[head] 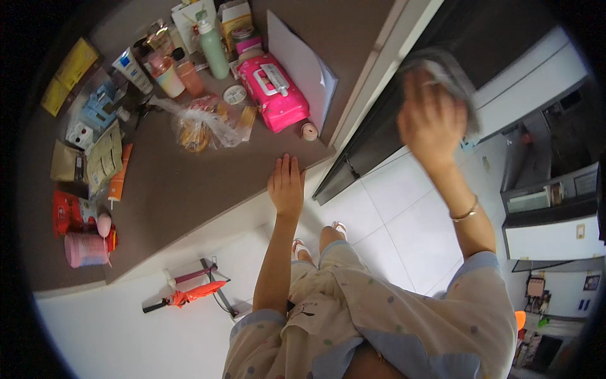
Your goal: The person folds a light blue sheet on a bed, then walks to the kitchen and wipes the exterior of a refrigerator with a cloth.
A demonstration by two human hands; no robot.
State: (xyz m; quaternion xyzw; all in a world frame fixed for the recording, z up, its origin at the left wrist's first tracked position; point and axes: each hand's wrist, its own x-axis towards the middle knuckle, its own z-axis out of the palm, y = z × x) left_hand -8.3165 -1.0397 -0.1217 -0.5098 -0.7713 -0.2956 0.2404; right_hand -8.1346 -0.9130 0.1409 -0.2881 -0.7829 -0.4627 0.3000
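My right hand (428, 118) is raised at the dark door panel (378, 147), its fingers spread over a grey cloth (457, 80). Motion blurs both the hand and the cloth. My left hand (286, 187) rests palm down on the front edge of the brown countertop (189, 194), holding nothing. Just beyond it lie a small pinkish roll (309, 131) and a bright pink pack of wipes (274, 92). To its left sits a clear plastic bag (208, 123) with snack-like pieces inside.
A green pump bottle (213, 49), other bottles and a white tube (132, 71) crowd the counter's back. Papers (303, 71) lean beside the wipes. A pink cup (86, 249) stands at the far left. A folded orange-red umbrella (196, 293) hangs below the counter. White tiles (402, 213) cover the floor.
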